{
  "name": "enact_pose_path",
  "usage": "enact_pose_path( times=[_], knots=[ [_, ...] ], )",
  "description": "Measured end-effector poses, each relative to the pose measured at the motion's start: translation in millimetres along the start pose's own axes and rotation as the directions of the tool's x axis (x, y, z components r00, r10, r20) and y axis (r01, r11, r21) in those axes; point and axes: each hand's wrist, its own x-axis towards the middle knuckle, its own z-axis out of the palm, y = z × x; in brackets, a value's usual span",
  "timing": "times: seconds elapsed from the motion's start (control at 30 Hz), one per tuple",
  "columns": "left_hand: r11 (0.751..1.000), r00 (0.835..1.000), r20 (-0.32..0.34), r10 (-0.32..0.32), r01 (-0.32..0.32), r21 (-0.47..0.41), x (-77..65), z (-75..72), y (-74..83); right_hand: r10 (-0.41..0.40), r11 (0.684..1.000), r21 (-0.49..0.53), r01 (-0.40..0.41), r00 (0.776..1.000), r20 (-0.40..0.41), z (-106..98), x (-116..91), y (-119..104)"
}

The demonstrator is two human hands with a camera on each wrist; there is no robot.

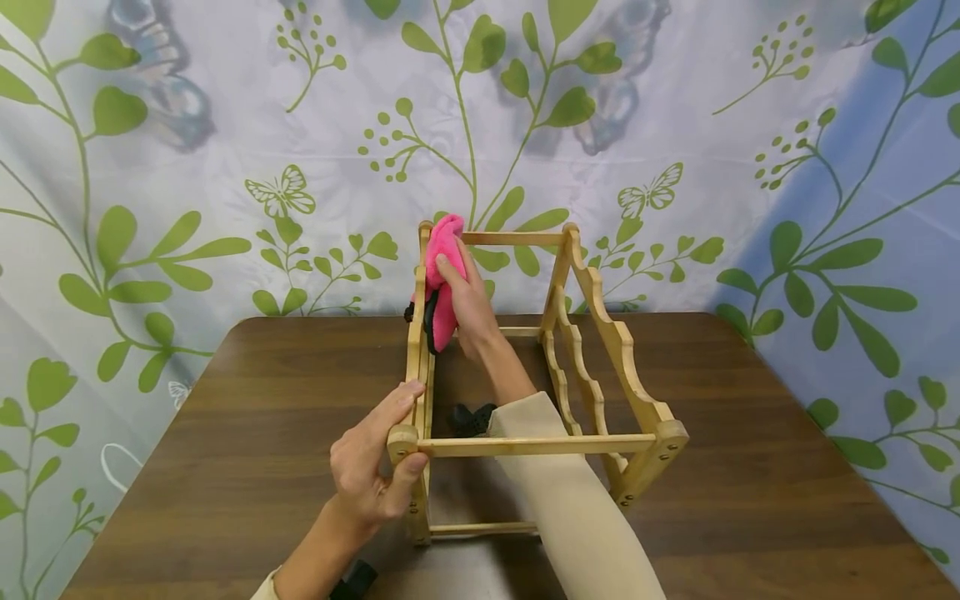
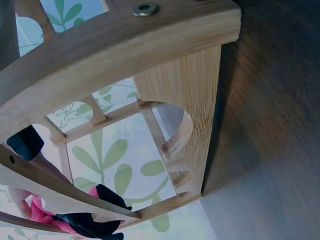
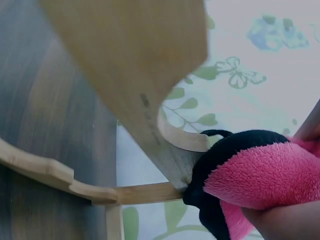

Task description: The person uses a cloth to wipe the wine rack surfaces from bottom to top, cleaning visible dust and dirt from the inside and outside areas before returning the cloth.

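Note:
A light wooden rack (image 1: 536,446) with scalloped side rails stands on the table. My left hand (image 1: 369,467) grips its near left corner, thumb below the front bar and fingers along the left rail. Inside the frame, my right hand (image 1: 472,304) holds a fluffy pink cloth (image 1: 446,312) with black parts against the far end of the left rail. Close up in the right wrist view, the pink cloth (image 3: 265,175) meets the scalloped wood, and part of the right hand (image 3: 290,221) shows at its edge. From the left wrist, the cloth (image 2: 90,226) appears behind a curved rail.
The dark brown wooden table (image 1: 285,400) extends on both sides of the rack. Behind it hangs a pale curtain (image 1: 337,150) printed with green leaves and butterflies. A black device (image 1: 471,419) is at the right wrist, and another black piece (image 1: 354,579) is near the left forearm.

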Motion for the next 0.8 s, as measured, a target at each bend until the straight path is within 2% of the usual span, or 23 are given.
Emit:
enact_pose_path(
  times=[0.1,0.23,0.4,0.63,0.8],
  knots=[
    [1.000,1.000,0.001,0.007,-0.007,-0.016,0.8,0.7,-0.4,0.033,0.999,0.000,-0.033,0.999,0.004,-2.8,3.6,-0.4],
    [0.999,1.000,0.013,0.016,-0.016,-0.030,2.3,0.9,-0.8,0.049,0.996,-0.071,-0.049,0.999,-0.006,-7.2,4.3,-1.4],
    [1.000,1.000,0.013,0.021,-0.021,-0.006,3.2,0.8,0.4,0.065,0.993,-0.096,-0.061,0.997,0.036,-10.7,-2.8,-2.5],
    [1.000,1.000,0.001,0.013,-0.013,-0.001,3.7,1.6,1.8,-0.015,0.978,-0.206,0.031,0.997,0.077,-10.5,-24.5,-5.8],
    [1.000,1.000,-0.016,0.010,-0.010,0.003,3.6,3.2,1.4,-0.048,0.977,-0.203,0.070,0.992,0.113,-10.3,-37.8,-8.2]
  ],
)
